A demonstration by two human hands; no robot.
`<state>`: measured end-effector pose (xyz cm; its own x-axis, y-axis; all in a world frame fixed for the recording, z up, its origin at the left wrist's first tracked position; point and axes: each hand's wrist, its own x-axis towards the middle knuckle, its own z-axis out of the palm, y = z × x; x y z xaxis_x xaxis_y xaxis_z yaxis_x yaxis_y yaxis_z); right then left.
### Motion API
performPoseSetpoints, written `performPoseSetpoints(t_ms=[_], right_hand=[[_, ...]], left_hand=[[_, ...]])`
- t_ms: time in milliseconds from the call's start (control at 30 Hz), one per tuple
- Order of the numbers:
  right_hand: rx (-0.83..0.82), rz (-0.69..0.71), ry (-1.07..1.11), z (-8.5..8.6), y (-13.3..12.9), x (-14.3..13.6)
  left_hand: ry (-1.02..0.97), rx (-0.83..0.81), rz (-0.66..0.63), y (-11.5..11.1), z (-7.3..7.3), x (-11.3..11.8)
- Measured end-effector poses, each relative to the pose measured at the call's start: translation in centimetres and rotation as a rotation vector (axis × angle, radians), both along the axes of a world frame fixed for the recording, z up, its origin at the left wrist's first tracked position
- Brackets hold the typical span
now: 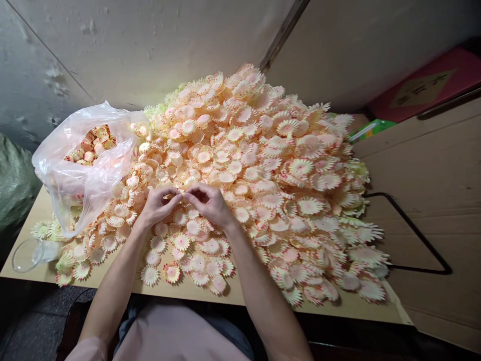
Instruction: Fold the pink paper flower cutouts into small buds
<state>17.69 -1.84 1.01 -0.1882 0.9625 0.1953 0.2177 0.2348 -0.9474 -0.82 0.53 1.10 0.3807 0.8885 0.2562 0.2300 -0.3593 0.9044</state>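
My left hand [160,204] and my right hand [209,203] meet at the fingertips over the table. Thumb and forefinger of each are pinched together. A small pale bit shows between them, too small to make out. Beneath and around both hands spreads a large heap of artificial flower petal pieces [235,167], round, cream to pink, with jagged red-tipped edges. To the left of my left hand stands an open translucent plastic bag [80,178]. Stacked, curled petal pieces [98,143] in yellow and red lie inside it.
A clear cup [28,254] lies on its side at the left end of the wooden table [124,278]. Cardboard [432,210] with a black metal bar [415,233] stands at the right. Behind the heap is a wall [169,45]; a green sack [17,185] sits far left.
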Motion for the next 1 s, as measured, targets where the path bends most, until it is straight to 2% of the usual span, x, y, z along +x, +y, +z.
performPoseSetpoints(t_ms=[133, 333, 800, 900, 1000], right_hand=[[-0.016, -0.013, 0.017, -0.2, 0.2, 0.2], [0.055, -0.238, 0.027, -0.6, 0.7, 0.2], [0.102, -0.542, 0.127, -0.9, 0.5, -1.7], [0.100, -0.545, 0.162, -1.1, 0.5, -1.6], [0.064, -0.434, 0.216, -1.1, 0.6, -1.3]], left_hand=[[0.004, -0.012, -0.003, -0.1, 0.2, -0.1], [0.004, 0.037, -0.010, -0.1, 0.6, -0.2], [-0.006, 0.142, 0.046, -0.4, 0.7, 0.6], [-0.047, 0.149, 0.072, -0.6, 0.5, 0.8], [-0.107, 0.145, 0.104, -0.6, 0.3, 0.8]])
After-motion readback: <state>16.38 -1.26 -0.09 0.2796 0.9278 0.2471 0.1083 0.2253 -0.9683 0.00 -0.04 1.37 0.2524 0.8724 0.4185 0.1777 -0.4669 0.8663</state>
